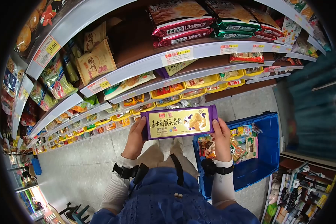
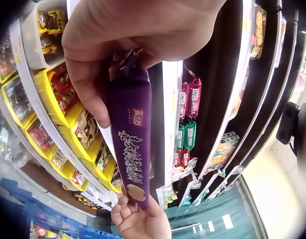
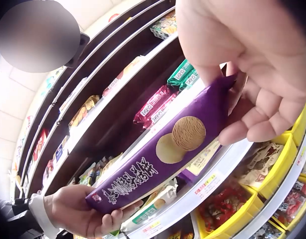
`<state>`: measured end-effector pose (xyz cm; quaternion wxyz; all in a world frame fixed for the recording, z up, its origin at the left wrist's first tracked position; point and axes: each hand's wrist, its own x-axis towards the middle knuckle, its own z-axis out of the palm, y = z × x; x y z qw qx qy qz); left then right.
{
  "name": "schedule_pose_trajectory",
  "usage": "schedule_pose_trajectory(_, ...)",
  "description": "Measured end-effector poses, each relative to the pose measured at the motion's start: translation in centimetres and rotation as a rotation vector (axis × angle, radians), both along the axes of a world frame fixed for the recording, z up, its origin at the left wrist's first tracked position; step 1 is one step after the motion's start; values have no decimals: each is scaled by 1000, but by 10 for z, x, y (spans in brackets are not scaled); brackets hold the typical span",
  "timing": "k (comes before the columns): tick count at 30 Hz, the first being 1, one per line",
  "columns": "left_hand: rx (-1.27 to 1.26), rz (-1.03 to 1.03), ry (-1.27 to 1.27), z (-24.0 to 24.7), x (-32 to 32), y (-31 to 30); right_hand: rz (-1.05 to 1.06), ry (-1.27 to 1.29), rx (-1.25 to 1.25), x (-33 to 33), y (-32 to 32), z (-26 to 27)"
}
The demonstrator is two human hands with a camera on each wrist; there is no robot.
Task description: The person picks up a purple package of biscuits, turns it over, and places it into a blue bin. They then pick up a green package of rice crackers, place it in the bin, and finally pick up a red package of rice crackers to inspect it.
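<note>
A purple and cream biscuit packet [image 1: 180, 122] is held level in front of the body, its printed face up toward the head camera. My left hand [image 1: 135, 139] grips its left end, the thumb on the near face. At the other end my right hand [image 1: 222, 140] pinches the packet's crimped edge between thumb and fingers. In the left wrist view the packet [image 2: 130, 134] shows its narrow purple side, with the left hand [image 2: 138, 30] close to the camera. The right wrist view shows two round biscuits printed on the packet's side [image 3: 168, 154].
A blue crate [image 1: 267, 149] with snack packets inside stands on the floor at the right. Curved store shelves run across the front, holding red and green biscuit packs [image 1: 183, 31]. Yellow bins [image 1: 201, 80] of small wrapped snacks line the lower tiers. A similar purple packet [image 1: 175, 69] lies on a shelf.
</note>
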<state>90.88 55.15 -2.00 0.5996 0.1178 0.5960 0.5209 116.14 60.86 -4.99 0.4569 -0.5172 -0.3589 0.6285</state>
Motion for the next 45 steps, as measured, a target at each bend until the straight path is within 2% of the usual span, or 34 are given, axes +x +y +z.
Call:
schedule_pose_trajectory(6, 43, 10, -18, -5, 0, 9, -18, 29, 32, 4, -1, 6)
schedule_pose_trajectory(17, 175, -147, -97, -6, -6, 34, -234, -13, 108, 6, -20, 12)
schedule_pose_trajectory(21, 211, -198, -134, 4, -6, 40, -282, 0, 118, -6, -24, 41)
schedule_pose_trajectory(28, 228, -268, -154, 8, -17, 45, -240, -33, 163, -11, -23, 47)
schedule_pose_trajectory(45, 289, -220, -204, -2, -35, 49, -148, -149, 251, -23, -8, 41)
